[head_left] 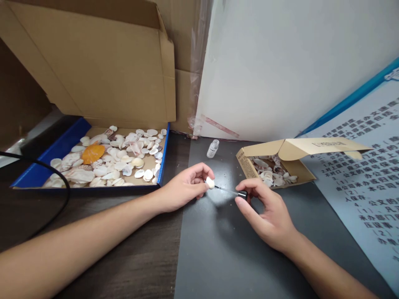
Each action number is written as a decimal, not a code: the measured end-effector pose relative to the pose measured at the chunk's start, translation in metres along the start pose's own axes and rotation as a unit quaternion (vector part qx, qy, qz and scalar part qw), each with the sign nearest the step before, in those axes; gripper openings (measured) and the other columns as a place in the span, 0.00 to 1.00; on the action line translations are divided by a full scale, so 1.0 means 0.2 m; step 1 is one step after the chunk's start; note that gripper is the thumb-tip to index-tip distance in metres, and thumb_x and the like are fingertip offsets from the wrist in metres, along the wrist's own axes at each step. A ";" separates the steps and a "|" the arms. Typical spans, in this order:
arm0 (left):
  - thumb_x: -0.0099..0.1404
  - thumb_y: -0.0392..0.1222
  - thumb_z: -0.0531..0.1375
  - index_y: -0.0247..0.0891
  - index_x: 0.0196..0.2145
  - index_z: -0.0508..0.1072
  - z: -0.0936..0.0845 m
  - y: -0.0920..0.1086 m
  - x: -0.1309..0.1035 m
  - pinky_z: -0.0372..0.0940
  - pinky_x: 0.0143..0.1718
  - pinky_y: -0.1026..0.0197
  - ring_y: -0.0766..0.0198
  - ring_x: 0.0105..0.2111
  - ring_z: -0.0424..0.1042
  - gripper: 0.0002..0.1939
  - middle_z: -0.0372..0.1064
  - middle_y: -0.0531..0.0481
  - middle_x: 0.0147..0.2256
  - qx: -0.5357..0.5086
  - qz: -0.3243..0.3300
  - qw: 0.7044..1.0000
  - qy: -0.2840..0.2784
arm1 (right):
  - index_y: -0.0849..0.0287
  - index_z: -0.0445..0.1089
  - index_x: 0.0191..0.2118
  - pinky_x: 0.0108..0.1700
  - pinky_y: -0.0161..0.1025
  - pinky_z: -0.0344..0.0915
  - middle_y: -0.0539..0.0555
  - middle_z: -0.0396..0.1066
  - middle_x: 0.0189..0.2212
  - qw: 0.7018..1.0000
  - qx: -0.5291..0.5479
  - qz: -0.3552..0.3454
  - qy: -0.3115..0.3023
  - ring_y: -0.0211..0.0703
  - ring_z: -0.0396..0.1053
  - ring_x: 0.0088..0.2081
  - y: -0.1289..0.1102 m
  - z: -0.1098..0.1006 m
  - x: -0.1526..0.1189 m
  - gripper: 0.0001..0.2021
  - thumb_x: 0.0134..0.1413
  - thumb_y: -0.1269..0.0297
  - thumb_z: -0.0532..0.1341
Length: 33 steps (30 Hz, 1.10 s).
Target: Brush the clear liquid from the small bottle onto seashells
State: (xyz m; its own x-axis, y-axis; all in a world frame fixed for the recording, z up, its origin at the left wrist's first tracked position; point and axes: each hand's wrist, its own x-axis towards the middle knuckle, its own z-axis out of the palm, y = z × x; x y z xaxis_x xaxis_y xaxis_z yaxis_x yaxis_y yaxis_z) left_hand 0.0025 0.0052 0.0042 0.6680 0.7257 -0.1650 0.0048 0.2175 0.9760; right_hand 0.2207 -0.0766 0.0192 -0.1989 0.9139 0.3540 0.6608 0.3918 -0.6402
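Shell, small, white and rounded (210, 182), sits pinched in the left hand (183, 189) above the dark grey bench (212, 253). Light strokes and a steady pinch would suit the thin, black-capped applicator brush (242, 194) in the right hand (272, 216).

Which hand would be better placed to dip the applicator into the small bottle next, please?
Probably the right hand: it holds the black cap with the applicator attached. The left hand is nearer the small bottle, but is busy pinching a white shell.
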 end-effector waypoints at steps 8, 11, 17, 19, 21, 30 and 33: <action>0.61 0.41 0.60 0.37 0.39 0.65 0.00 0.01 0.00 0.55 0.29 0.65 0.71 0.27 0.59 0.10 0.61 0.56 0.30 0.001 0.001 1.000 0.001 | 0.52 0.66 0.44 0.30 0.29 0.67 0.45 0.69 0.28 1.000 0.009 -0.023 -0.009 0.34 0.68 0.26 0.01 0.01 0.00 0.07 0.62 0.69 0.60; 0.62 0.41 0.60 0.37 0.39 0.65 0.00 0.00 0.00 0.55 0.29 0.64 0.71 0.26 0.58 0.10 0.60 0.57 0.30 0.002 0.003 1.000 0.000 | 0.52 0.65 0.43 0.30 0.28 0.66 0.45 0.68 0.28 1.000 0.001 -0.020 0.003 0.33 0.67 0.26 0.00 0.02 0.00 0.07 0.61 0.70 0.61; 0.61 0.42 0.60 0.37 0.39 0.65 0.00 0.01 0.00 0.55 0.29 0.64 0.71 0.27 0.58 0.11 0.60 0.57 0.30 0.003 0.003 1.000 -0.002 | 0.53 0.65 0.43 0.30 0.28 0.67 0.45 0.69 0.30 1.000 0.006 -0.022 -0.001 0.33 0.67 0.26 0.00 0.02 0.00 0.07 0.61 0.70 0.61; 0.62 0.42 0.60 0.37 0.39 0.65 0.00 0.01 0.00 0.55 0.29 0.64 0.71 0.26 0.58 0.10 0.60 0.57 0.30 0.005 0.002 1.000 -0.003 | 0.52 0.65 0.43 0.30 0.27 0.67 0.45 0.69 0.30 1.000 0.006 -0.022 -0.003 0.33 0.67 0.26 0.01 0.02 0.00 0.08 0.60 0.70 0.61; 0.62 0.42 0.60 0.37 0.39 0.65 0.00 0.01 0.00 0.55 0.29 0.64 0.71 0.27 0.58 0.10 0.60 0.57 0.30 0.006 0.002 1.000 -0.003 | 0.52 0.65 0.43 0.30 0.27 0.67 0.45 0.69 0.30 1.000 0.006 -0.022 -0.006 0.32 0.67 0.26 0.01 0.02 0.00 0.08 0.60 0.70 0.61; 0.62 0.43 0.60 0.37 0.40 0.65 0.00 0.00 0.00 0.55 0.29 0.64 0.71 0.27 0.59 0.11 0.61 0.56 0.30 0.008 0.002 1.000 -0.003 | 0.52 0.65 0.44 0.31 0.28 0.67 0.46 0.70 0.31 0.999 0.013 -0.036 -0.018 0.33 0.68 0.27 0.01 0.01 -0.01 0.07 0.63 0.69 0.60; 0.62 0.44 0.61 0.37 0.40 0.65 0.00 0.00 0.00 0.54 0.29 0.64 0.71 0.26 0.58 0.12 0.60 0.57 0.30 0.005 0.000 1.000 -0.004 | 0.52 0.65 0.43 0.30 0.27 0.66 0.45 0.68 0.30 1.000 0.000 -0.027 -0.001 0.33 0.66 0.26 0.01 0.02 0.00 0.07 0.61 0.70 0.61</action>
State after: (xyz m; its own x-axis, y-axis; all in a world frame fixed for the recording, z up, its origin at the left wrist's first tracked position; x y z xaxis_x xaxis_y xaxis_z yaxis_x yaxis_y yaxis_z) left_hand 0.0030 0.0057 0.0035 0.6739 0.7204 -0.1643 0.0120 0.2117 0.9773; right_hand 0.2192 -0.0757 0.0162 -0.2356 0.8912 0.3876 0.6492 0.4411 -0.6197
